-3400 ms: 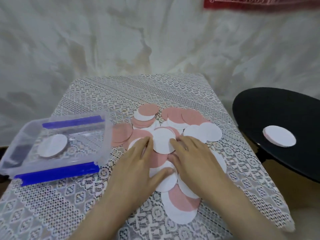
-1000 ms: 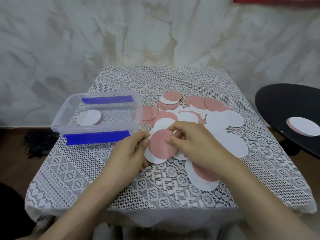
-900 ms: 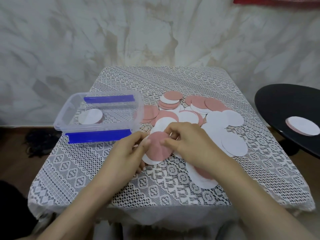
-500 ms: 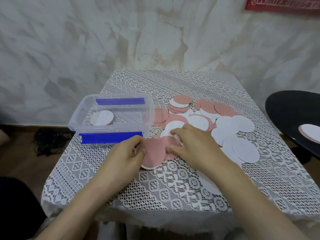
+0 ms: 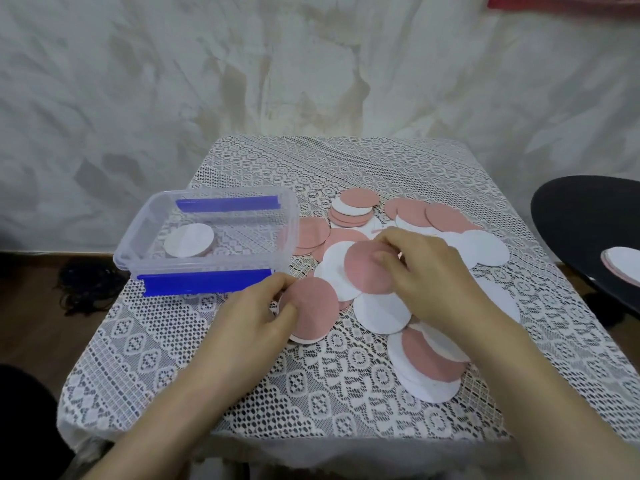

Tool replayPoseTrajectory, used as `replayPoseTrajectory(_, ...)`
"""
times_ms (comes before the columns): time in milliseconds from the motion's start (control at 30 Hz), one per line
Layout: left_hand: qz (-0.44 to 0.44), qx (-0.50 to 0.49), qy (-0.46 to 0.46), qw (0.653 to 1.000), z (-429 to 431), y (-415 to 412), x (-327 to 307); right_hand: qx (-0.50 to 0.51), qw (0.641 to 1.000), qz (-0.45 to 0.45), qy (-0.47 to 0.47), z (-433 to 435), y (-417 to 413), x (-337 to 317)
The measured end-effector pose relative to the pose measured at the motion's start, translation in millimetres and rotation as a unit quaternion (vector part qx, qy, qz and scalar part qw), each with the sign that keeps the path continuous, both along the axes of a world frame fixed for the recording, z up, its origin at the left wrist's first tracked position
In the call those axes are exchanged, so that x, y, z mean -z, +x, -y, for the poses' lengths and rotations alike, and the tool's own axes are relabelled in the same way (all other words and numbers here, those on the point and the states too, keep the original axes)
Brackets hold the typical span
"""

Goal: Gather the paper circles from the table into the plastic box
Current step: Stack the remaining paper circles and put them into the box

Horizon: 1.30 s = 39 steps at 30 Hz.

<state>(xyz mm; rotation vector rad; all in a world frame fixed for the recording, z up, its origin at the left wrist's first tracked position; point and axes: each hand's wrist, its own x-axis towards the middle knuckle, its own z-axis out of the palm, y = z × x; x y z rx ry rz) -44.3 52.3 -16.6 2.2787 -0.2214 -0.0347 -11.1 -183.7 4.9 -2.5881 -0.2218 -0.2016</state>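
Several pink and white paper circles (image 5: 433, 216) lie scattered over the right half of the lace-covered table (image 5: 346, 161). My left hand (image 5: 256, 317) grips a small stack of circles (image 5: 317, 306) with a pink one on top, just in front of the box. To its right, my right hand (image 5: 426, 275) pinches another pink circle (image 5: 363, 271) above the pile. The clear plastic box (image 5: 207, 237) with blue clips stands at the table's left and holds a white circle (image 5: 188, 240).
A black round seat (image 5: 588, 230) with a few circles (image 5: 623, 265) on it stands to the right of the table. A dark bundle (image 5: 90, 282) lies on the floor at left. A wrinkled pale wall rises behind the table.
The two hands have come apart: the left keeps the stack near the box, while the right has moved back to the pile and picked up another pink circle.
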Motion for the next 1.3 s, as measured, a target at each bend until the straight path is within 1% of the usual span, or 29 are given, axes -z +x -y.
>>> replayPoseTrajectory(100,0.004,0.006,-0.013,1.0,-0.9,-3.2,1.4,-0.049,0.987,0.022,0.155,1.5,-10.6,0.5)
replayPoseTrajectory(133,0.005,0.012,-0.024,1.0,-1.7,-4.5,1.2,-0.066,0.981,0.013,0.183,-0.8,-14.8,1.4)
replayPoseTrajectory(167,0.004,0.019,-0.035,0.999,-2.4,-5.7,1.1,-0.082,0.978,-0.001,0.192,-4.1,-18.8,3.5)
replayPoseTrajectory(200,0.002,0.027,-0.047,0.999,-2.9,-6.7,0.8,-0.095,0.978,-0.012,0.187,-8.1,-22.2,6.1)
replayPoseTrajectory(333,0.001,0.061,-0.097,0.993,-4.7,-10.4,-3.2,-0.113,0.986,-0.019,0.118,-27.9,-31.1,14.6)
replayPoseTrajectory(400,0.02,0.075,-0.089,0.993,-5.7,-13.2,-5.4,-0.11,0.984,-0.029,0.135,-37.3,-35.6,16.9)
replayPoseTrajectory(467,0.057,0.072,-0.051,0.994,-7.9,-15.3,-6.9,-0.103,0.98,-0.029,0.165,-42.8,-40.6,17.8)
replayPoseTrajectory(533,0.11,0.054,-0.004,0.993,-11.2,-15.5,-7.7,-0.107,0.981,-0.009,0.159,-44.7,-45.7,17.5)
replayPoseTrajectory(567,0.133,0.049,0.025,0.99,-13.1,-15.1,-7.7,-0.112,0.985,0.005,0.13,-44.8,-48.3,17.1)
replayPoseTrajectory(633,0.161,0.061,0.096,0.98,-15.5,-14.2,-7.0,-0.121,0.992,0.024,0.039,-46.0,-53.8,15.4)
replayPoseTrajectory(667,0.159,0.073,0.12,0.977,-15.6,-14.3,-5.8,-0.124,0.992,0.027,0.003,-46.8,-56.1,15.1)
replayPoseTrajectory(733,0.145,0.09,0.128,0.977,-15.8,-15.0,-2.2,-0.131,0.991,0.02,-0.027,-48.1,-59.9,14.8)
replayPoseTrajectory(833,0.154,0.082,0.108,0.979,-16.5,-17.1,-2.3,-0.135,0.99,0.017,-0.027,-48.6,-64.4,14.1)
replayPoseTrajectory(933,0.166,0.081,0.097,0.978,-17.7,-18.0,-3.9,-0.13,0.99,0.051,-0.003,-49.0,-65.9,13.2)
replayPoseTrajectory(1000,0.158,0.084,0.113,0.977,-16.7,-16.8,-1.3,-0.137,0.989,0.04,-0.031,-50.4,-63.5,15.8)
replayPoseTrajectory(1033,0.147,0.087,0.119,0.978,-15.7,-16.4,0.0,-0.146,0.988,0.015,-0.054,-52.0,-63.0,17.5)
replayPoseTrajectory(1100,0.132,0.088,0.114,0.981,-15.1,-16.4,1.7,-0.154,0.984,-0.001,-0.085,-55.1,-62.7,18.6)
replayPoseTrajectory(1200,0.149,0.069,0.103,0.981,-17.2,-17.7,0.5,-0.143,0.988,0.029,-0.054,-57.3,-63.7,17.0)
replayPoseTrajectory(1300,0.128,0.079,0.112,0.982,-17.2,-17.7,2.2,-0.15,0.986,-0.002,-0.078,-59.3,-63.8,23.2)
